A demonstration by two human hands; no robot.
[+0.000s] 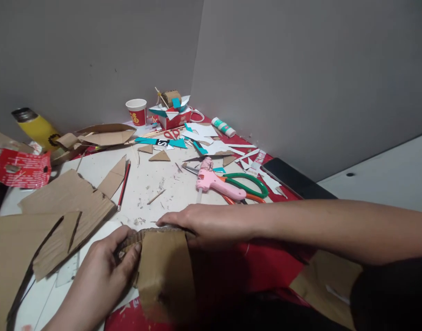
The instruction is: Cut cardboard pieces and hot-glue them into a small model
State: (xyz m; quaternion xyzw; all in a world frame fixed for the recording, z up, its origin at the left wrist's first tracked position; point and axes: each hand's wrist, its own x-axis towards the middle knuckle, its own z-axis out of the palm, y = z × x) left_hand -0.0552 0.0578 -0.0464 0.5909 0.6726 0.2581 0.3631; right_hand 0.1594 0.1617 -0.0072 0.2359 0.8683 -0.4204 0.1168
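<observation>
A folded brown cardboard piece (pixel 165 271) with a corrugated edge stands at the near side of the table, between both hands. My left hand (pixel 117 257) grips its left side, thumb in front and fingers behind. Over its top right edge lies my right hand (pixel 197 225), the index finger stretched along the far side and the other fingers hidden behind the cardboard. Just beyond my right hand rests a pink glue gun (pixel 221 184), partly on top of scissors with green and orange handles (pixel 255 181).
Cardboard sheets (pixel 66 202) cover the left, beside a red pencil (pixel 124 186). A yellow bottle (pixel 36 128), a paper cup (pixel 137 111) and a red box (pixel 172 120) stand at the back. Paper scraps lie near a dark phone (pixel 293 177). Grey walls (pixel 266 69) border the table.
</observation>
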